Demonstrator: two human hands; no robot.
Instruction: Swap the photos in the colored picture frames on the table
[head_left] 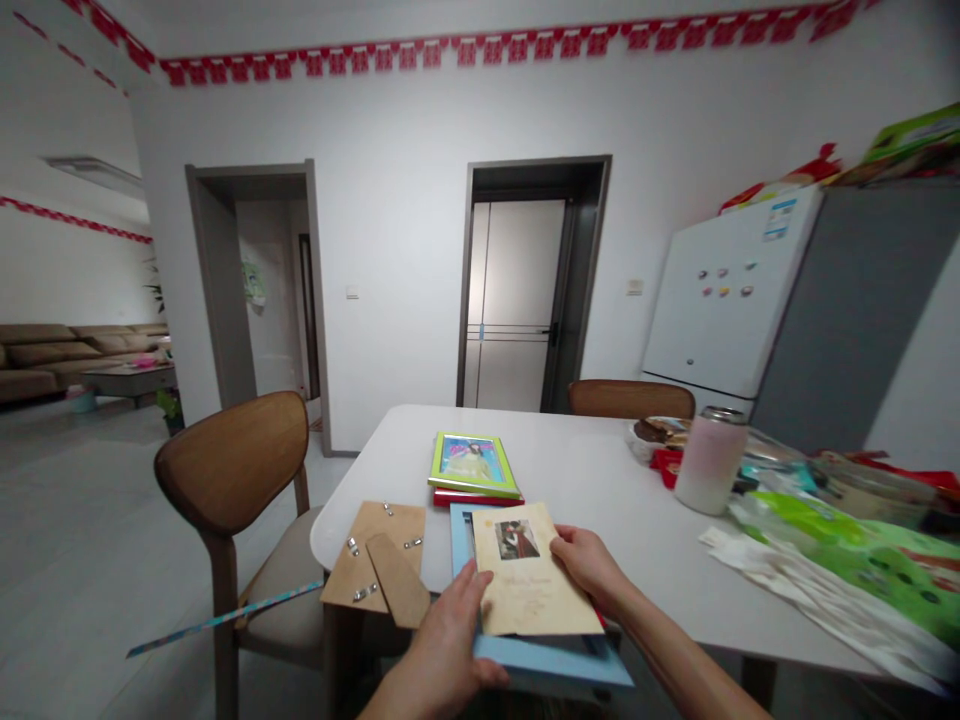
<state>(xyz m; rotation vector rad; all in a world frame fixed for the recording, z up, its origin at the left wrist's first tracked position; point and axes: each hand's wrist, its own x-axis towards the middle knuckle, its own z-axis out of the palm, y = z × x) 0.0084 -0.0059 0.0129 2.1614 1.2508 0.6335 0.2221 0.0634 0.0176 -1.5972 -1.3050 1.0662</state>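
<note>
A cream card (529, 585) with a small picture and printed text lies tilted over a light blue picture frame (540, 655) at the table's near edge. My right hand (589, 565) pinches the card's right edge, thumb on top. Gripping the frame's lower left side is my left hand (457, 640), its fingertips at the card's left edge and its thumb on the frame's bottom bar. A bit of red shows beneath the card's right corner. Left of the frame lies a brown backing board (390, 550) with metal clips and a stand leg.
A green picture frame (474, 465) rests on a red one farther back. A pink and white bottle (711, 460), white cloth (795, 595) and green package (855, 550) crowd the table's right side. A patterned strip (225, 618) sticks out over a wooden chair (247, 460) at left.
</note>
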